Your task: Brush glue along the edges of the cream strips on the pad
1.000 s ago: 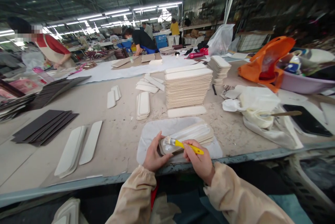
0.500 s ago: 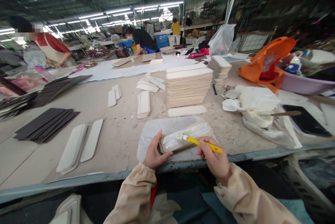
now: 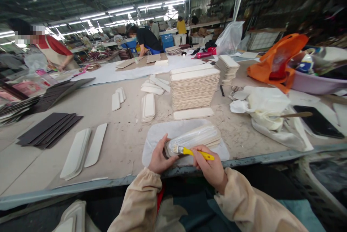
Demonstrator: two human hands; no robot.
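My right hand (image 3: 210,167) grips a yellow-handled paintbrush (image 3: 199,153), its bristles touching the left part of a cream strip stack (image 3: 196,138). The top strip is coated with something wet and whitish. My left hand (image 3: 162,156) holds the left end of that stack, thumb in front and fingers behind. Underneath lies a pale rounded sheet (image 3: 151,134) on the table. Just behind it, a single cream strip (image 3: 193,113) lies before a tall stack of cream strips (image 3: 193,89).
Left are cream strips (image 3: 76,154) and dark brown panels (image 3: 50,129). Right are a white plastic bag (image 3: 267,100) with a wooden stick (image 3: 295,114), a black phone (image 3: 318,121), an orange bag (image 3: 273,65) and a purple basin (image 3: 311,81). Co-workers stand at the far tables.
My right hand has moved the brush left and toward me along the top strip, from its middle to near its left end. My left hand stays in place.
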